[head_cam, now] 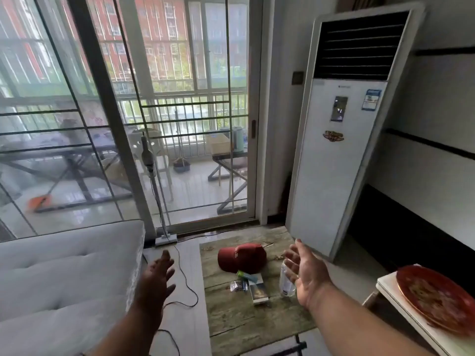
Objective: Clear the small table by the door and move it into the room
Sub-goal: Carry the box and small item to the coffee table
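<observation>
The small wooden surface [246,317] runs lengthwise toward the sliding door [195,111], red cap [241,256] on it, lettering unreadable. Left hand [154,276] and right hand [305,273] both hover with a wide, empty grip.

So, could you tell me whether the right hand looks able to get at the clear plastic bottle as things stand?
Probably yes: the open right hand hovers beside the clear plastic bottle on the weathered wooden table, with nothing between them.

Sliding glass door [180,111] at 12 o'clock, daylight through it, balcony and red-brick building [159,34] beyond. Standing air conditioner [341,140] at 2 o'clock against pale wall [442,104] with dark stripes. Grey sofa [64,273] at 8 o'clock. Light floor [185,299], black cable [187,286] across it.
</observation>
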